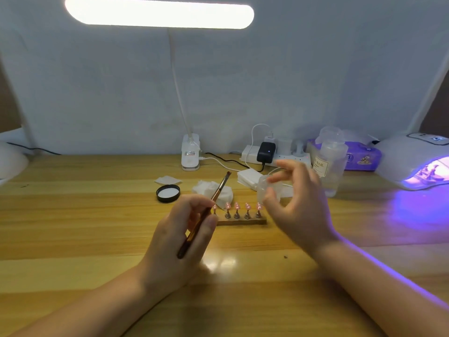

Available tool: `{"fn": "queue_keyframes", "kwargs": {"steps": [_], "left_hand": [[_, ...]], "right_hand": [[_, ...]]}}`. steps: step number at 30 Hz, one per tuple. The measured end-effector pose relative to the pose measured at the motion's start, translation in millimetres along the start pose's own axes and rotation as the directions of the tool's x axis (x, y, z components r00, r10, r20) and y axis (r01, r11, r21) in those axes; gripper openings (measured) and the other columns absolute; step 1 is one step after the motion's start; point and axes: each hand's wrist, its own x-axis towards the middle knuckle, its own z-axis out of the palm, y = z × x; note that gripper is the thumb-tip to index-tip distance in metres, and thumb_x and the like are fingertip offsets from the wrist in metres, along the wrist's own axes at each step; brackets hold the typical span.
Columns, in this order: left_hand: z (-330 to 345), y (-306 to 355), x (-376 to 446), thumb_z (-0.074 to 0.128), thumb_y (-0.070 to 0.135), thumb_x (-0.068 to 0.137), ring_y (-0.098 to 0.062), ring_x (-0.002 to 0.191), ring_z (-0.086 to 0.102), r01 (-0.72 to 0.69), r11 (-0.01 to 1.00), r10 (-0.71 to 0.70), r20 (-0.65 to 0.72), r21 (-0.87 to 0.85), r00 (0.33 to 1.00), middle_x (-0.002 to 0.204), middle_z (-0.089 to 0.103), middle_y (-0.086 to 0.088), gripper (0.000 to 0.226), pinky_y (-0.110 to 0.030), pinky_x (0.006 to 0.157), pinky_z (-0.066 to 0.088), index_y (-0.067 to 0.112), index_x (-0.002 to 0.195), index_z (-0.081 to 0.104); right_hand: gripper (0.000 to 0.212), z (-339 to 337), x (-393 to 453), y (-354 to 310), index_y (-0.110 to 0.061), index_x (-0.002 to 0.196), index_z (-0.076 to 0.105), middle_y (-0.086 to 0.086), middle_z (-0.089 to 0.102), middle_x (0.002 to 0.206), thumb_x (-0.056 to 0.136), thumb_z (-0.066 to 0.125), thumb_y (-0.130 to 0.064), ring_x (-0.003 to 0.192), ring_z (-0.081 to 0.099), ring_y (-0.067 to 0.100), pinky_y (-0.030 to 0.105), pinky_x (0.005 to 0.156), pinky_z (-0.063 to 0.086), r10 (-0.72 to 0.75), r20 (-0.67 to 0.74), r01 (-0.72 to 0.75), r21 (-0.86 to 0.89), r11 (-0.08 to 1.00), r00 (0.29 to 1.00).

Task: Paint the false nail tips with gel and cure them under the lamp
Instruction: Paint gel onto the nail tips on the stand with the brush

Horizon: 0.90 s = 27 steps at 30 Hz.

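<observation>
Several pink false nail tips stand on metal pegs in a wooden holder at the table's middle. My left hand grips a brown gel brush, its dark tip pointing up and away. My right hand is blurred, just right of the holder, with thumb and fingers curled round a small translucent jar. The curing lamp glows violet at the far right.
A black jar lid and crumpled wipe lie behind the holder. A stack of white pads, a clear pump bottle, a purple tissue pack, a power strip and the desk lamp's clip line the back.
</observation>
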Motion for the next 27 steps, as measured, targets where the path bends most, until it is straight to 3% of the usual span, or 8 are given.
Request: {"fn": "queue_keyframes", "kwargs": {"steps": [4,8,13,16,18,22,27], "left_hand": [[0.5,-2.1,0.3,0.052,0.03,0.093,-0.017,0.069,0.06,0.025,0.999,-0.026,-0.011,-0.04,1.0,0.082,0.058,0.009,0.017,-0.037,0.057,0.05,0.029,0.11,0.051],[1.2,-3.9,0.4,0.053,0.033,0.093,-0.02,0.072,0.061,0.055,0.997,-0.056,-0.017,-0.046,0.998,0.084,0.059,0.009,0.017,-0.042,0.06,0.052,0.028,0.109,0.053],[1.3,-2.9,0.7,0.053,0.033,0.092,-0.019,0.073,0.061,0.074,0.996,-0.075,-0.016,-0.039,0.997,0.084,0.06,0.009,0.016,-0.034,0.062,0.051,0.028,0.107,0.055],[2.0,-1.8,1.7,0.054,0.031,0.091,-0.016,0.078,0.062,0.071,0.997,-0.071,-0.001,-0.028,0.997,0.088,0.061,0.009,0.017,-0.028,0.065,0.051,0.025,0.107,0.057],[2.5,-1.7,2.1,0.055,0.03,0.091,-0.016,0.078,0.063,0.07,0.997,-0.069,0.014,-0.028,0.997,0.088,0.061,0.009,0.019,-0.029,0.064,0.052,0.021,0.107,0.058],[2.7,-1.0,2.4,0.055,0.03,0.091,-0.016,0.079,0.064,0.074,0.997,-0.074,0.007,-0.029,0.997,0.088,0.062,0.01,0.021,-0.032,0.065,0.053,0.018,0.107,0.058],[2.2,2.7,3.7,0.055,0.029,0.09,-0.018,0.081,0.066,0.085,0.995,-0.084,0.004,-0.055,0.996,0.088,0.065,0.003,0.022,-0.039,0.067,0.054,0.016,0.107,0.06]], "right_hand": [[0.077,-8.9,9.4,32.5,-0.017,0.137,0.037,-0.003,0.053,0.124,0.077,0.06,-0.06,0.12,0.041,0.022,0.04,0.098,0.039,0.305,0.03,-0.295,-0.186,0.937,0.952],[0.099,-1.9,7.8,44.2,-0.015,0.144,0.027,0.003,0.047,0.137,0.068,0.064,-0.068,0.129,0.035,0.026,0.04,0.103,0.034,0.414,0.145,-0.364,-0.281,0.888,0.899],[0.112,8.1,11.0,47.4,-0.02,0.15,0.014,0.002,0.051,0.138,0.066,0.078,-0.055,0.132,0.038,0.023,0.038,0.105,0.033,0.445,0.276,-0.411,-0.175,0.895,0.852],[0.113,12.6,12.8,49.9,-0.021,0.151,0.012,0.001,0.055,0.135,0.066,0.082,-0.046,0.127,0.046,0.019,0.032,0.098,0.036,0.44,0.309,-0.428,-0.111,0.897,0.843],[0.112,13.3,13.9,52.8,-0.021,0.151,0.013,0.0,0.058,0.131,0.067,0.082,-0.044,0.122,0.05,0.017,0.028,0.094,0.036,0.444,0.295,-0.436,-0.097,0.895,0.846],[0.115,14.4,15.2,58.3,-0.019,0.15,0.015,-0.003,0.062,0.119,0.062,0.082,-0.05,0.12,0.05,0.021,0.039,0.1,0.041,0.451,0.265,-0.43,-0.138,0.892,0.852],[0.111,15.3,13.9,60.4,-0.024,0.151,0.014,-0.001,0.06,0.128,0.066,0.082,-0.045,0.12,0.051,0.018,0.035,0.097,0.042,0.425,0.267,-0.418,-0.085,0.904,0.865]]}}
